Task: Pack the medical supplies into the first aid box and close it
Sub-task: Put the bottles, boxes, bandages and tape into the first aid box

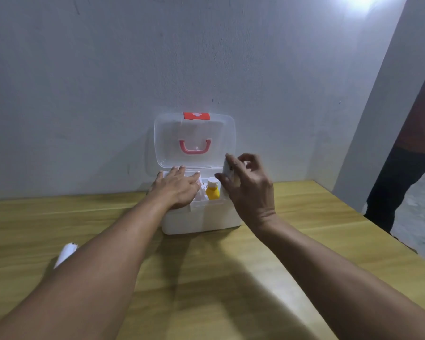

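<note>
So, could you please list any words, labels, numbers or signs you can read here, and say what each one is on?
No words or numbers can be read.
White cross sign, no lettering: on the red latch at the top edge of the first aid box's open lid.
Faint print on a white item inside the box, beside the yellow bottle: too blurred to read.
Small white object in the right hand: dark marks, unreadable.

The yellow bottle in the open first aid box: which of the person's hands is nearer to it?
Right, narrowly. The right hand, holding a small white item, hovers just beside the yellow bottle; its thumb almost touches the bottle's cap. The left hand lies flat over the box's left compartment, slightly farther off.
</note>
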`<control>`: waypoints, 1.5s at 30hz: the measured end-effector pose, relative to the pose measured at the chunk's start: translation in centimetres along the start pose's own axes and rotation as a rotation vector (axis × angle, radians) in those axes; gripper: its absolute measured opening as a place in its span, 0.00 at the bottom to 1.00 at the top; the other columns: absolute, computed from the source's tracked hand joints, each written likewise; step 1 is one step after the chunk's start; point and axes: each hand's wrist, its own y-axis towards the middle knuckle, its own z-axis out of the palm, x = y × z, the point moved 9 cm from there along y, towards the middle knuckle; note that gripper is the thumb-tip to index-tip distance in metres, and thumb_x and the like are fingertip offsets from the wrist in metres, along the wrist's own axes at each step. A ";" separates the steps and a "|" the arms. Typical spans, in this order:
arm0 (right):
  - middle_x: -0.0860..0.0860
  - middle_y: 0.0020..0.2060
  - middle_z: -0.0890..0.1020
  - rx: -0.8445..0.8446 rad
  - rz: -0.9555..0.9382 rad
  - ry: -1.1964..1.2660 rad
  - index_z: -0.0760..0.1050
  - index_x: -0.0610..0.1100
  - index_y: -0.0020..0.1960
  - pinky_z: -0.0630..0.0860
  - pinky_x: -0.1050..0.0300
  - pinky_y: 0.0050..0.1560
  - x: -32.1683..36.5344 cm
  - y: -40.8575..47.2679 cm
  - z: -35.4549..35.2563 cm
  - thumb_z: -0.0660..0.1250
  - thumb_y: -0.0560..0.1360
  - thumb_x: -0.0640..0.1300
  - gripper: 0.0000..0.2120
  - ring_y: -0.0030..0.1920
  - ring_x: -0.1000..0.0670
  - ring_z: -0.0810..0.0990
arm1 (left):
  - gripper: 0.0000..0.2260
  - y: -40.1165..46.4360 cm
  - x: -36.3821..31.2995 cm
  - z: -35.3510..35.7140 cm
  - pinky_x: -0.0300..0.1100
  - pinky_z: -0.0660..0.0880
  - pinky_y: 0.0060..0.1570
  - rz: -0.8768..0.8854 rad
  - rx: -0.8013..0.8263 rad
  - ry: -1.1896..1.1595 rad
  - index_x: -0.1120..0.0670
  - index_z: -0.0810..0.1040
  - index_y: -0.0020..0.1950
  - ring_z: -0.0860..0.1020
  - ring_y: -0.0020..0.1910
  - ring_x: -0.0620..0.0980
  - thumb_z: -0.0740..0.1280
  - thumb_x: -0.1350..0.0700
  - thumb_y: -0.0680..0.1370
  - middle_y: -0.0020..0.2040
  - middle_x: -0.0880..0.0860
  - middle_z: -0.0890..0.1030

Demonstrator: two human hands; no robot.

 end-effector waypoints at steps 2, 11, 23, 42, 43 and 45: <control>0.40 0.45 0.79 0.054 -0.016 0.014 0.81 0.41 0.51 0.76 0.57 0.30 0.1 -0.8 0.7 0.72 0.70 0.52 0.16 0.36 0.42 0.80 | 0.23 0.0 0.0 0.0 0.57 0.42 0.75 -0.002 0.002 -0.003 0.42 0.51 0.78 0.44 0.79 0.53 0.44 0.43 0.82 0.80 0.54 0.47; 0.53 0.42 0.84 0.291 -0.025 -0.119 0.84 0.50 0.44 0.72 0.51 0.47 -0.8 -2.6 1.6 0.59 0.73 0.52 0.15 0.42 0.45 0.80 | 0.23 -0.1 -0.2 -0.1 0.57 0.42 0.75 0.004 0.014 -0.002 0.43 0.50 0.78 0.44 0.79 0.52 0.43 0.45 0.82 0.80 0.54 0.46; 0.49 0.76 0.61 0.746 -0.047 -0.046 0.56 0.55 0.75 0.56 0.45 0.74 -1.1 -2.7 7.6 0.42 0.77 0.66 0.30 0.76 0.47 0.54 | 0.19 -3.4 1.1 -5.4 0.51 0.53 0.74 0.006 -0.462 -0.449 0.56 0.69 0.72 0.62 0.75 0.53 0.53 0.57 0.81 0.76 0.54 0.65; 0.49 0.55 0.83 0.634 -0.056 -0.081 0.56 0.52 0.75 0.54 0.54 0.70 -0.5 -3.3 6.5 0.38 0.74 0.67 0.35 0.72 0.49 0.57 | 0.16 -14.9 16.5 -1.7 0.43 0.77 0.53 -0.350 0.003 -0.301 0.56 0.84 0.54 0.81 0.51 0.50 0.76 0.54 0.67 0.51 0.54 0.84; 0.49 0.54 0.83 0.630 -0.053 -0.083 0.56 0.52 0.75 0.55 0.54 0.70 -0.5 -3.3 6.4 0.38 0.74 0.67 0.36 0.72 0.50 0.57 | 0.16 -15.0 16.5 -1.7 0.43 0.77 0.53 -0.353 -0.014 -0.294 0.55 0.84 0.52 0.81 0.50 0.50 0.76 0.53 0.67 0.51 0.54 0.85; 0.49 0.53 0.83 0.628 -0.046 -0.079 0.56 0.52 0.75 0.56 0.54 0.70 -0.4 -3.2 6.3 0.37 0.73 0.68 0.37 0.72 0.49 0.57 | 0.14 -15.0 16.5 -1.8 0.44 0.78 0.52 -0.383 -0.055 -0.263 0.54 0.85 0.50 0.82 0.49 0.51 0.76 0.50 0.67 0.50 0.53 0.85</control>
